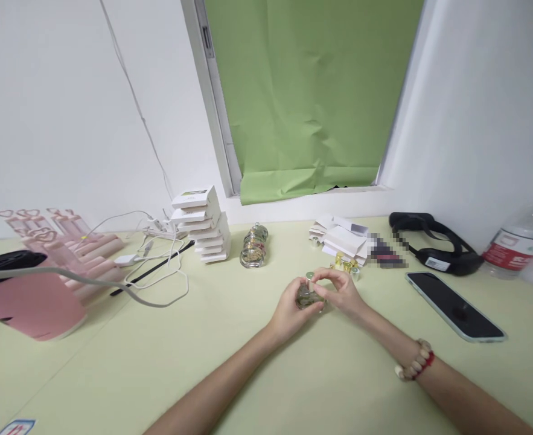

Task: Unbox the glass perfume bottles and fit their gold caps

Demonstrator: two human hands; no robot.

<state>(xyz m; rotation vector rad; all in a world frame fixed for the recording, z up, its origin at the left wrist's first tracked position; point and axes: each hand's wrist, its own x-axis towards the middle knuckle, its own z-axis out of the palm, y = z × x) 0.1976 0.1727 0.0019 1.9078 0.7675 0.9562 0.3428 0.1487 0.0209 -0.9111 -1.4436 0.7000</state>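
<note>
Over the middle of the table, my left hand (288, 307) is closed around a small round glass bottle (306, 297). My right hand (342, 292) pinches a small silvery cap (310, 276) at the bottle's top; whether it is seated on the neck I cannot tell. My fingers cover much of the bottle. Just beyond my right hand lie several small gold and silver pieces (346, 264) that look like caps. Farther back, several round glass bottles (253, 249) stand in a row.
A stack of white boxes (203, 226) stands left of the bottle row. White cartons (345, 238) lie at the back. To the right are a phone (454, 305), a black headset (442, 244) and a water bottle (517, 241). Pink tubes (82, 266) and cables (171, 299) occupy the left.
</note>
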